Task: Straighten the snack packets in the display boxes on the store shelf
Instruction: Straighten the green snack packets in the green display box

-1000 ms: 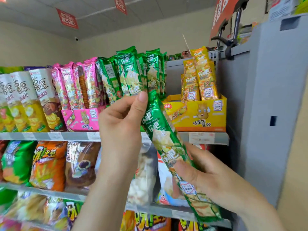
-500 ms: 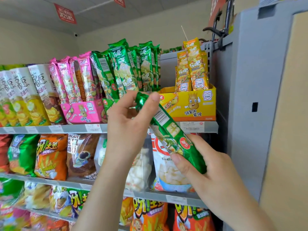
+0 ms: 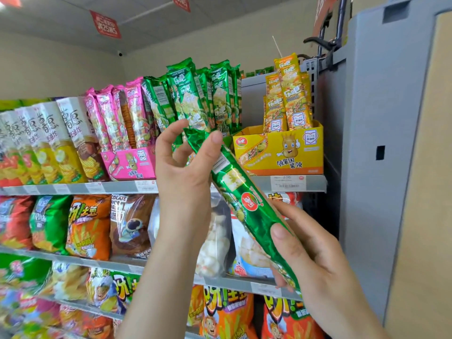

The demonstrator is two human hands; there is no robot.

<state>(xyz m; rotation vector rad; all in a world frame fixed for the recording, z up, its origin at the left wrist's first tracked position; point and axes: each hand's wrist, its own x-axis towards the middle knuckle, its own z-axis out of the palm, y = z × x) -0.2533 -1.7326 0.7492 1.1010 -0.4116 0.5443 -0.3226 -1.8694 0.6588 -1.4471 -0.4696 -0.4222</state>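
Head view: one long green packet point(image 3: 244, 206) is held slanted in front of the top shelf point(image 3: 315, 183), out of its box. Its upper end is near the standing green packets point(image 3: 195, 94) and its lower end is by the right grip point(image 3: 315, 260). Left grip point(image 3: 186, 172) pinches the crimped top end between thumb and fingers. Right grip is curled round the lower part, thumb on the front.

Handling, my guess: light, thin crinkly foil, slick, with brittle chips inside. Take it by the crimped ends or lightly at the sides, no squeezing mid-body.

Writing: the held packet has a white barcode strip and a red round logo, text too small to read. Yellow display box point(image 3: 278, 152) has a potato mascot, Chinese characters and a heart badge. Pink display box point(image 3: 132, 162) has the same mascot. Price tag point(image 3: 288, 178) looks like 2.50. Red ceiling sign point(image 3: 105, 24) shows 25 and 5.
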